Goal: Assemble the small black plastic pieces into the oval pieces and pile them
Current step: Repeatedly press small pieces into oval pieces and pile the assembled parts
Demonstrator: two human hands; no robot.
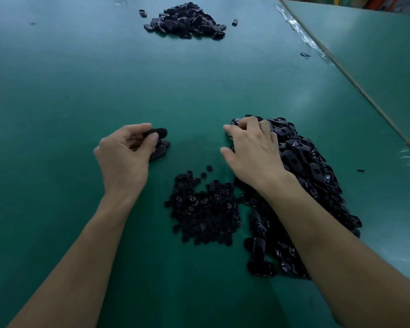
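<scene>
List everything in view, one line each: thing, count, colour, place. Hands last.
table: one, green, under everything.
neighbouring surface: one, green, far right beyond the taped seam.
far pile of pieces: one, black, far centre.
stray pieces: two, black, either side of the far pile.
pile of small pieces: one, black, near centre between the forearms.
pile of oval pieces: one, glossy black, near right.
pinched oval piece: one, black, at the left fingertips.
oval pieces beneath it: about two, black, left of centre.
scraps: two, black, right side of the table.
left hand: one, pinches the oval piece.
right hand: one, rests on the oval pile, fingers curled; grip unclear.
</scene>
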